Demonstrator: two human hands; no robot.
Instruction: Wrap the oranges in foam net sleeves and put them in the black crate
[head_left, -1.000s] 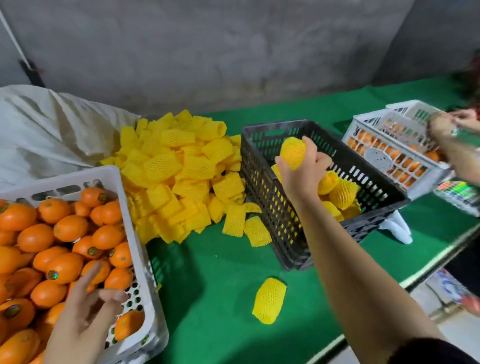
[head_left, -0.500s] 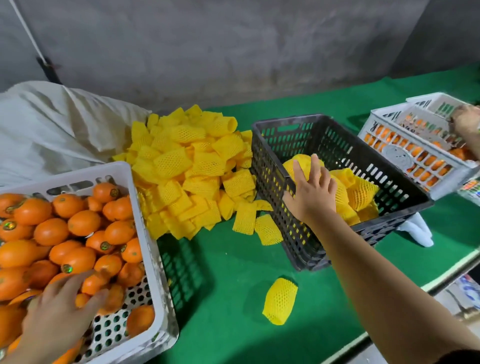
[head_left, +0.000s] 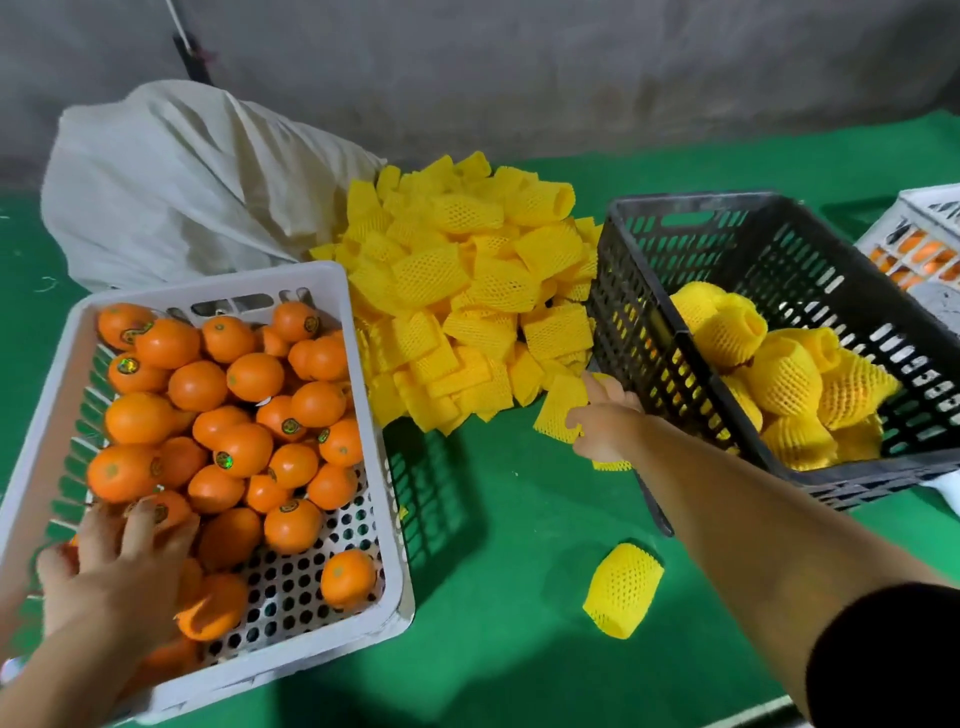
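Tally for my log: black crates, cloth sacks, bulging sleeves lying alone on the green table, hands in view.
Black crate: 1
Cloth sack: 1
Bulging sleeve alone on the table: 1
Hands: 2, left hand on the oranges, right hand pinching a flat sleeve
Total: 5

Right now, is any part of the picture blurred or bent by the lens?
Head view: the left hand in the white crate is motion-blurred; the right hand at the foam sleeve is slightly soft; the black crate leans from wide-angle distortion; the lighting is even.
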